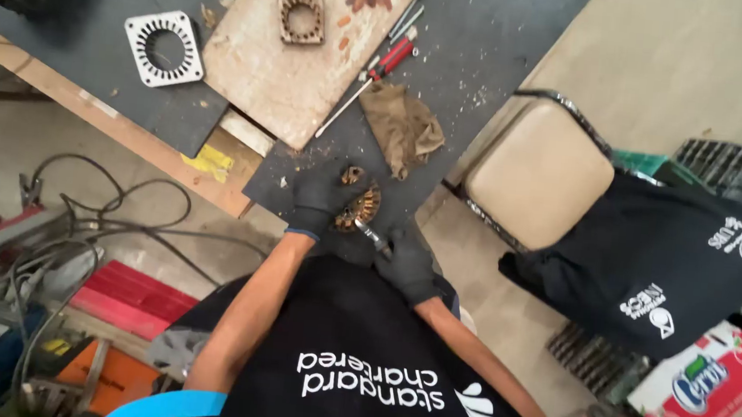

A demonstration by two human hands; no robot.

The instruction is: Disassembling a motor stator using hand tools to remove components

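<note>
Soft even daylight, faint shadows, slight blur, wide-angle edge distortion.

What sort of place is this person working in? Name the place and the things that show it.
Probably a motor repair workshop. A bare stator core and a red-handled screwdriver lie on the littered workbench, the gloved left hand steadies a copper-wound stator, and cables sprawl on the floor.

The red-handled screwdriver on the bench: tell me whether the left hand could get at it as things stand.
Probably yes, once freed. The red-handled screwdriver lies uncovered on the bench top, beyond the crumpled rag, with nothing on top of it. But the left hand is gripping the copper-wound part, so it must let go first.
</note>
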